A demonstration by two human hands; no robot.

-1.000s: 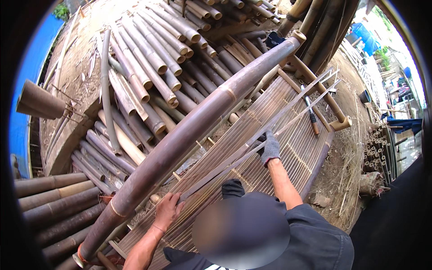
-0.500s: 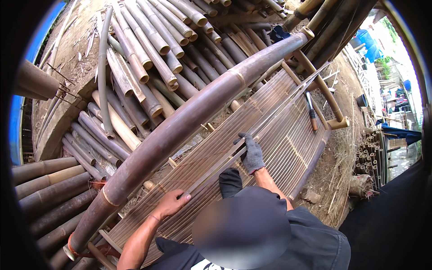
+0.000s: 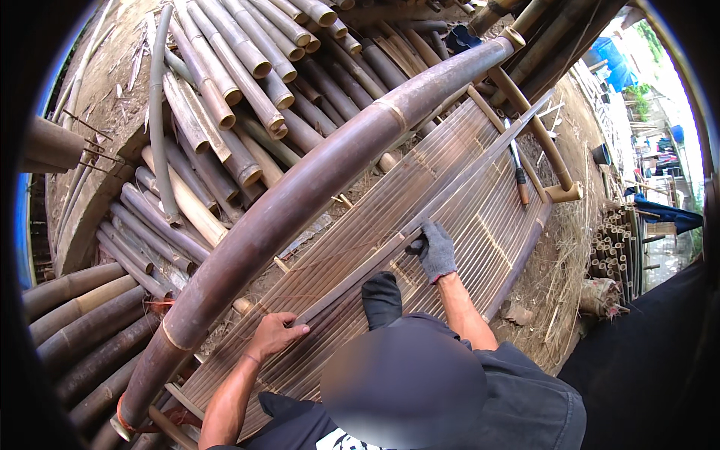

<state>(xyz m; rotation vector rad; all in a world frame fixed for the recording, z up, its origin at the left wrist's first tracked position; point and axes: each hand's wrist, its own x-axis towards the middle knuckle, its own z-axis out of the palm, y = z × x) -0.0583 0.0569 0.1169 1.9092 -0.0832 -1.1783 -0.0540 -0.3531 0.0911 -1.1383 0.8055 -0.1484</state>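
Pinching the near end of a long bamboo strip (image 3: 360,273) in the head view, the bare left hand (image 3: 276,336) is closed, while the gloved right hand (image 3: 435,252) curls against it partway along, its grip unclear. The strip slants over the slatted bamboo panel (image 3: 491,226), its far end crossing the end rail (image 3: 541,139) near a knife (image 3: 519,176).

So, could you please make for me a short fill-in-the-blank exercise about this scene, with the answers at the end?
1. The right hand wears a gray ____.
2. Unlike it, the left hand, at the near end of the strip, is ____.
3. Of the two hands, the one nearer the knife is the ____ one.

Missing words: glove; bare; right.
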